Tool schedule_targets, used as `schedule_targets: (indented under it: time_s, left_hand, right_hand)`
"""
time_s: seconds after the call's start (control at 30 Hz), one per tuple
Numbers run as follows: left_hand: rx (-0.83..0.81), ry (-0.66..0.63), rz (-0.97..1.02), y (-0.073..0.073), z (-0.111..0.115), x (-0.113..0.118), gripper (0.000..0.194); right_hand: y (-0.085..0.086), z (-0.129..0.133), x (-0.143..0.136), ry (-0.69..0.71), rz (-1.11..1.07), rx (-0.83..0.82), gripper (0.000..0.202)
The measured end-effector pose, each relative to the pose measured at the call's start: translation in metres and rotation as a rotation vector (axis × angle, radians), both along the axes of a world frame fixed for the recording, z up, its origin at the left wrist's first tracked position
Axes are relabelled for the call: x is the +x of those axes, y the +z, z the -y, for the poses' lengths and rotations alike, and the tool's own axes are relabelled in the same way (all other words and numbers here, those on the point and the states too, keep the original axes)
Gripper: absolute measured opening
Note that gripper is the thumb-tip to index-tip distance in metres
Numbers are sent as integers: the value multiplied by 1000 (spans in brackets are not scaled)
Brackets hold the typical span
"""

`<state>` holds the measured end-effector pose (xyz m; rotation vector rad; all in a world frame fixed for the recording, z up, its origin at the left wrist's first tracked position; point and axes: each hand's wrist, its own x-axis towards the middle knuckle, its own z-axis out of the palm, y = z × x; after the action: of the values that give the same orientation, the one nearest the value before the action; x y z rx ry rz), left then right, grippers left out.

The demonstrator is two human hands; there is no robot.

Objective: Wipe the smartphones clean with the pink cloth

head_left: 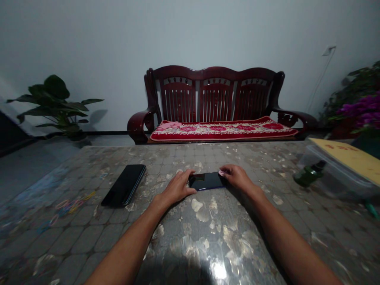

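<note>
A dark phone (208, 181) lies flat and sideways on the patterned table, its screen up. My left hand (180, 185) grips its left end, thumb at the near edge and fingers at the far edge. At the phone's right end, my right hand (235, 176) has its fingers closed on a small pinkish-white piece (221, 173), which sits by the far right corner of the phone. Most of that piece is hidden by the fingers.
A larger black phone (124, 185) lies left of my hands, with colourful rubber bands (71, 206) beyond it. At the right are a green bottle (308, 174) and a clear plastic box (335, 178) under a yellow sheet (350, 154). A wooden bench (216, 95) stands behind the table.
</note>
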<state>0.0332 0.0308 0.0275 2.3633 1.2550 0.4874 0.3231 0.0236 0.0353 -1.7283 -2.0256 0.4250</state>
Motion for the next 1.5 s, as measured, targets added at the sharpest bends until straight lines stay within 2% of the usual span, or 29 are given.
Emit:
schedule_targets:
  time_s: [0.2,0.4,0.57,0.67,0.83,0.97,1.13,1.5]
  left_hand:
    - [20,-9,-38,5,2,1,58]
    - [72,-99,-92,7,2,-1,53]
    - [87,-157,-94,12,4,0,49]
    - [110,-190,-113,14,5,1,46]
    - [137,-205,-151,12,3,2,40]
    - [139,-187,-172,12,1,3,35]
    - [148,-178,-148,12,-3,4,30]
    - [99,-142,-191,15,-15,2,43]
  right_hand:
    - [7,7,2,-43,-3,-85,17]
    - [8,9,5,-43,-121,-296,12]
    - [0,4,5,-150,-192,-181,30]
    - [-5,3,4,-189,-248,-190,35]
    - [-10,-1,5,-244,-464,-239,40]
    - [-10,-5,7,-297,-748,-266,46]
    - [-12,-4,11,-272,-1066,-250,40]
    - [-4,-2,6,-347,-1340,-266,32]
